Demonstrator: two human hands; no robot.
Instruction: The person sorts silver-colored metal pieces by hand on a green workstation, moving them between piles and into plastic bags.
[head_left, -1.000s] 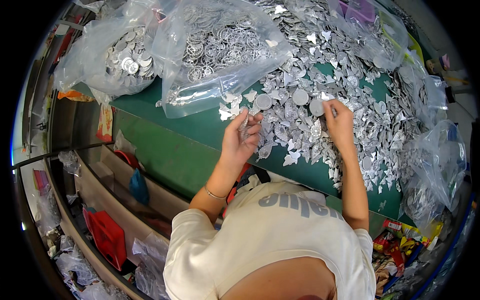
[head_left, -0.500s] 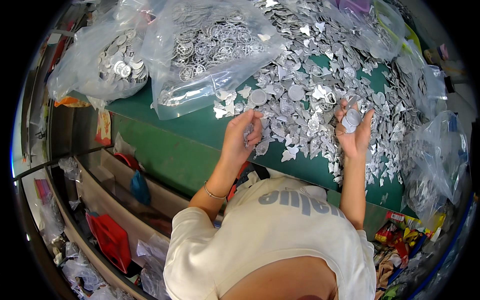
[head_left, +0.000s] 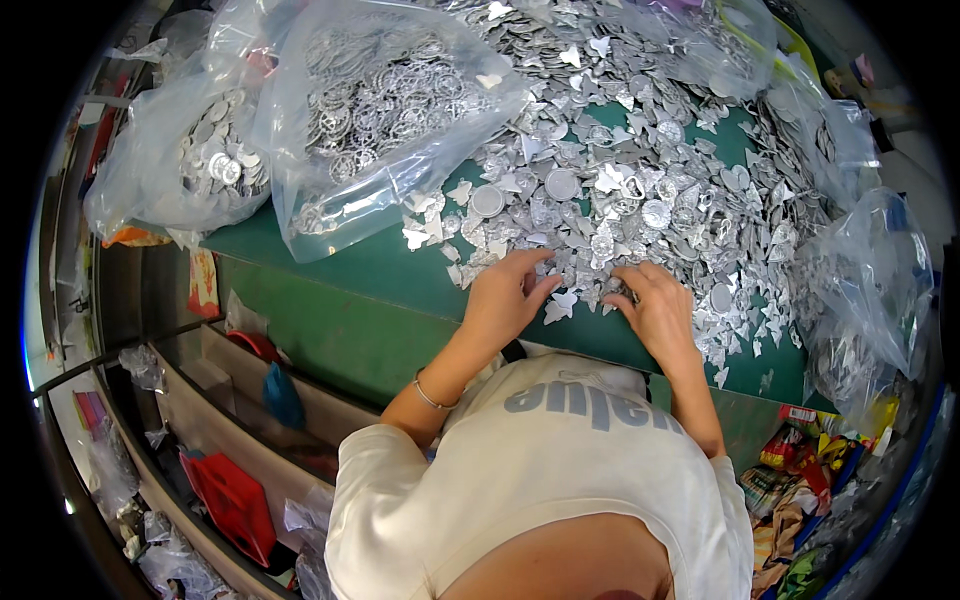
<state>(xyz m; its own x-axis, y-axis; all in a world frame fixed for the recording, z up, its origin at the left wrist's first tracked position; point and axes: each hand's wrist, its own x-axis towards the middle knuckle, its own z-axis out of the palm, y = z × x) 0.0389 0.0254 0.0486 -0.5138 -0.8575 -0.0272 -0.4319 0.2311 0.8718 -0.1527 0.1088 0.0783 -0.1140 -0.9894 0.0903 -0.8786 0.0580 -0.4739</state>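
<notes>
A wide heap of small silvery metal pieces (head_left: 600, 245), some butterfly-shaped and others round, spreads over the green table (head_left: 370, 270). At its near edge my left hand (head_left: 505, 300) reaches in, thumb and forefinger apart, with the fingertips among loose pieces. My right hand (head_left: 660, 310) is just across from it, palm down. Its thumb and fingers close around a small grey metal piece (head_left: 618, 288), whose shape is partly hidden. Between the hands lies a pale butterfly-shaped piece (head_left: 561, 305). Two larger round discs (head_left: 487, 201) rest beyond my left hand.
A clear plastic bag (head_left: 345, 215) of openwork metal pieces lies at the far left of the heap, beside another bag (head_left: 150, 180) holding round pieces. More clear plastic (head_left: 865, 300) sits on the right. Below left are drawers (head_left: 240, 400) and a red plastic item (head_left: 232, 505).
My right hand has turned palm down and come left and nearer; the round discs have left its palm. My left hand has moved slightly right and nearer, its fingers less curled.
</notes>
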